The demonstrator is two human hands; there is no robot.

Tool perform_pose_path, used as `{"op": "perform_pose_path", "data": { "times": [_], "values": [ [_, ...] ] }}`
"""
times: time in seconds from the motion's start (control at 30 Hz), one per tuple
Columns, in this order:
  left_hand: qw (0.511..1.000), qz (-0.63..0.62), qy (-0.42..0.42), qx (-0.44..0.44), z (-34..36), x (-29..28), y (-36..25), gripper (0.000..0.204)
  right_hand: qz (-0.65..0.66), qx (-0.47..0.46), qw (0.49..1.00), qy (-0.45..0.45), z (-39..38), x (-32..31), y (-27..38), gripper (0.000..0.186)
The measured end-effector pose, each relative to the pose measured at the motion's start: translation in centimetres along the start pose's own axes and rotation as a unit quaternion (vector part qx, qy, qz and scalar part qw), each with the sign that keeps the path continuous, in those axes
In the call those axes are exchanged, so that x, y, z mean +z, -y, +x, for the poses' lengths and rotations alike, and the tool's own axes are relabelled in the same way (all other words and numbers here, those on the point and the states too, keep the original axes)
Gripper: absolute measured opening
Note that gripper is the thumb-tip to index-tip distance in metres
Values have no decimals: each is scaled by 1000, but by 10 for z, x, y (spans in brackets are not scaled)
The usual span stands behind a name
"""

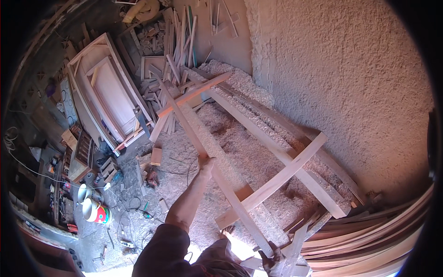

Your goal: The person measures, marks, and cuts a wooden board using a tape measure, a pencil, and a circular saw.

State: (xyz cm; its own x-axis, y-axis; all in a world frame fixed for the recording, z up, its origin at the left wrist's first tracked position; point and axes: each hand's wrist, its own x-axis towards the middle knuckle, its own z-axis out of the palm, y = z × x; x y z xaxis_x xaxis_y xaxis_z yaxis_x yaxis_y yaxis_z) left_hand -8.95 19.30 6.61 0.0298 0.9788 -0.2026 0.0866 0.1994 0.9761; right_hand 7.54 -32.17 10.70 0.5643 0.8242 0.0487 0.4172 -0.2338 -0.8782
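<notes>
My left hand (206, 162) is wrapped round a long wooden beam (228, 191), partway along its length. At the beam's near end, low in the picture, my right hand (275, 263) has its fingers closed on the same beam. A near crosspiece (286, 173) lies across this beam and over a second long beam (258, 127) to the right. Farther off, a reddish crosspiece (191, 95) spans the far part of both beams. Together the pieces form an open, ladder-like frame. How the joints are fixed cannot be made out.
Wood shavings (217, 122) cover the floor below. Stacked planks (369, 235) lie at the lower right, beside a rough wall (341, 60). A panelled door (110, 92) leans at the left. Buckets (96, 212), cables (134, 203) and scrap blocks (156, 157) lie left of me.
</notes>
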Motion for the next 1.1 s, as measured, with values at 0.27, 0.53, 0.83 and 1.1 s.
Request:
{"op": "perform_pose_path", "data": {
  "times": [0.27,0.53,0.83,1.1],
  "values": [
    [949,-277,91,-116,-112,18,-35,57,-174,-157,969,-72,-21,-65,-13,51],
    [874,-425,181,-150,-189,36,21,53,-427,-196,881,-48,-101,-131,-39,47],
    [893,-379,88,-224,-133,27,59,82,43,95,987,-121,-89,-92,-6,97],
    [900,-343,79,-255,-91,17,70,93,345,327,858,-194,-51,-48,-41,62]
  ]
}}
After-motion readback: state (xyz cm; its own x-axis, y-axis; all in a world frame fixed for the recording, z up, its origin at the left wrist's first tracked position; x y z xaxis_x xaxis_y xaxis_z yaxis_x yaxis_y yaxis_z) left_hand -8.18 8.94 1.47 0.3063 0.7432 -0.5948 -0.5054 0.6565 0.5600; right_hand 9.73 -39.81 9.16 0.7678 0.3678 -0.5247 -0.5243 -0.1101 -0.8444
